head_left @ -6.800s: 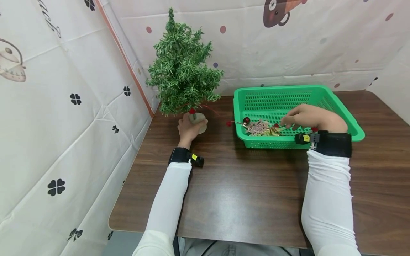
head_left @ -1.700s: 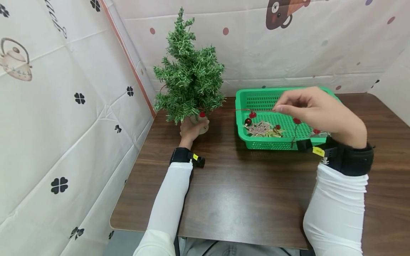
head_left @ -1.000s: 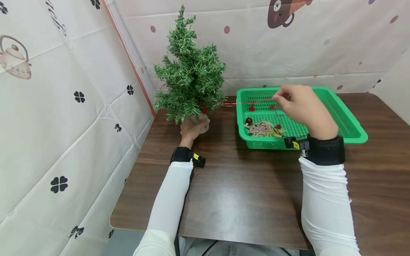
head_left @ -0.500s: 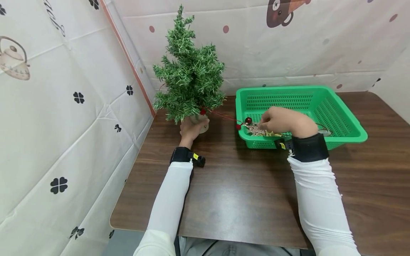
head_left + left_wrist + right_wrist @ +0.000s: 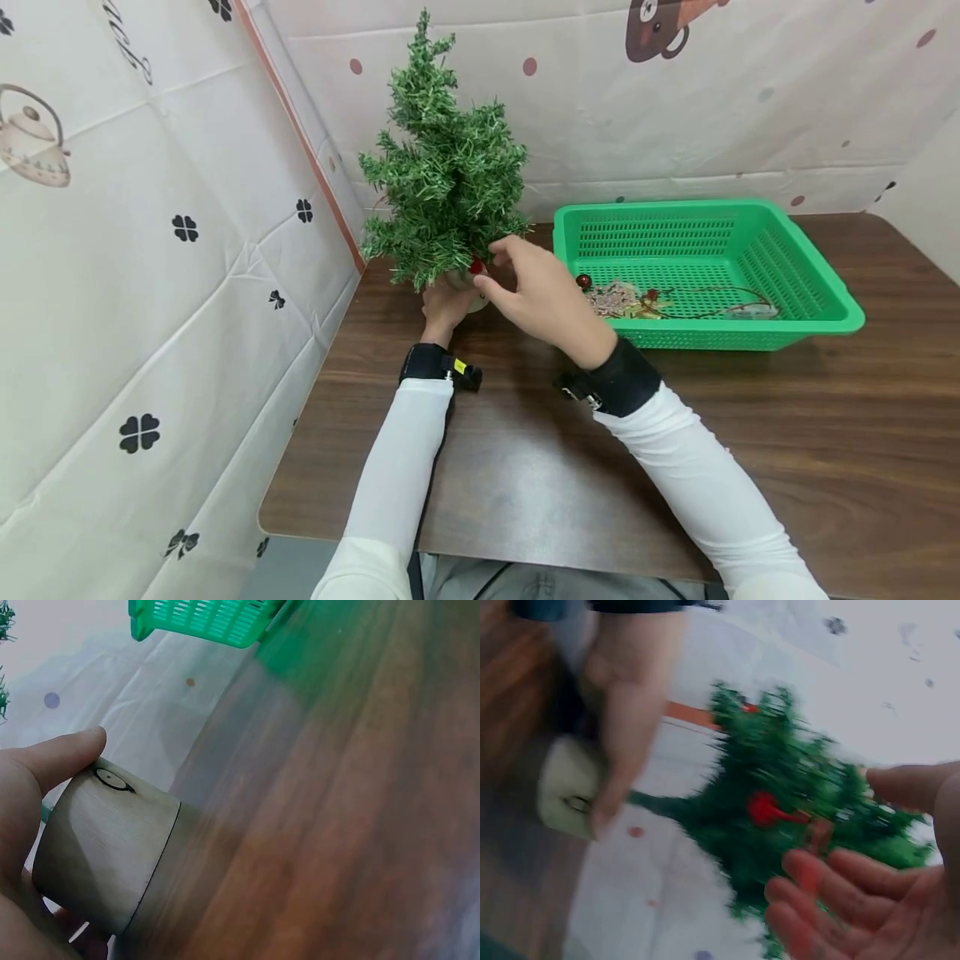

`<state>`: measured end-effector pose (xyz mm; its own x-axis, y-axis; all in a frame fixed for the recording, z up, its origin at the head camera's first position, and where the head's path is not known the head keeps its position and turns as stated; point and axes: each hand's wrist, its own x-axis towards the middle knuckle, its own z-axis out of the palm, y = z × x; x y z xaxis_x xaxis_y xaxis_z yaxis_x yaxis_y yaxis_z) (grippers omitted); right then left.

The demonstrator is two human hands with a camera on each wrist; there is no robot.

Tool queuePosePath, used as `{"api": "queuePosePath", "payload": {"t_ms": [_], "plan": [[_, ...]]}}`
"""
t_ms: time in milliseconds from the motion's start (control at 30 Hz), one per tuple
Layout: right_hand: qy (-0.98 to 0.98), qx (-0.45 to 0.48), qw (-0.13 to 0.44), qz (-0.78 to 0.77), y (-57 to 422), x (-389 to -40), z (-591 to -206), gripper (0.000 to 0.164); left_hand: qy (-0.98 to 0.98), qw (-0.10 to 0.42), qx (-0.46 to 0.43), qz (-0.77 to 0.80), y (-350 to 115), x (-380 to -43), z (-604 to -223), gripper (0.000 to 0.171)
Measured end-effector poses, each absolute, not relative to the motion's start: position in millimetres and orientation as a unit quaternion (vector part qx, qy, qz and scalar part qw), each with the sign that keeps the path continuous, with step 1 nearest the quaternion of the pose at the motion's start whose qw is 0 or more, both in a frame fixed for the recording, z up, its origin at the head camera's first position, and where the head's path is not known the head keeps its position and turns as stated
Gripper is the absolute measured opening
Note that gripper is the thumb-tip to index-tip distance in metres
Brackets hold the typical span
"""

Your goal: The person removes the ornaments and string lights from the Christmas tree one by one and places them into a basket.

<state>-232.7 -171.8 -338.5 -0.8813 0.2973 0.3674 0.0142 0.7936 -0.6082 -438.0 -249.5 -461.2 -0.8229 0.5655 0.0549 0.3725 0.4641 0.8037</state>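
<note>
In the head view a small artificial Christmas tree [image 5: 450,167] stands at the table's left back. My left hand [image 5: 444,304] grips its round wooden base [image 5: 112,840], with the thumb along the top edge in the left wrist view. A red ornament [image 5: 477,266] hangs at the tree's lower right side; in the right wrist view the red ornament [image 5: 763,808] is blurred. My right hand [image 5: 543,300] reaches to this side of the tree, thumb and fingers parted around the ornament. Its fingers [image 5: 840,889] are spread apart from the thumb, close to the branches.
A green plastic basket [image 5: 720,336] stands right of the tree, behind my right forearm. Inside lie a dark red ball [image 5: 583,282], pale glittery ornaments [image 5: 617,298] and a thin cord [image 5: 750,292]. Patterned white cloth [image 5: 600,125] covers the walls behind and left.
My right hand lifted a red string above the basket, lowered it, then moved left to the tree. The string no longer shows over the basket's left edge. My left hand stays on the base.
</note>
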Motion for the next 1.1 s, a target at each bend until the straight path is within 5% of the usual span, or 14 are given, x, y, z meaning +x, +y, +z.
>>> {"api": "queuePosePath", "payload": {"t_ms": [200, 400, 567, 767, 1100], "plan": [[-0.917, -0.078, 0.254, 0.298, -172, -240, -347, 0.025, 0.854, 0.115, 0.274, 0.427, -247, -438, -458, 0.09], [-0.951, -0.026, 0.217, 0.219, -175, -233, -336, 0.022, 0.86, 0.109, 0.281, 0.411, -245, -439, -454, 0.061], [-0.955, -0.019, 0.204, 0.215, -186, -226, -330, 0.022, 0.862, 0.117, 0.278, 0.407, -245, -443, -460, 0.053], [-0.945, -0.007, 0.24, 0.223, -192, -220, -324, 0.022, 0.849, 0.158, 0.303, 0.402, -248, -443, -457, 0.069], [-0.873, -0.003, 0.393, 0.288, -176, -208, -313, 0.019, 0.825, 0.216, 0.261, 0.453, -248, -442, -458, 0.089]]}}
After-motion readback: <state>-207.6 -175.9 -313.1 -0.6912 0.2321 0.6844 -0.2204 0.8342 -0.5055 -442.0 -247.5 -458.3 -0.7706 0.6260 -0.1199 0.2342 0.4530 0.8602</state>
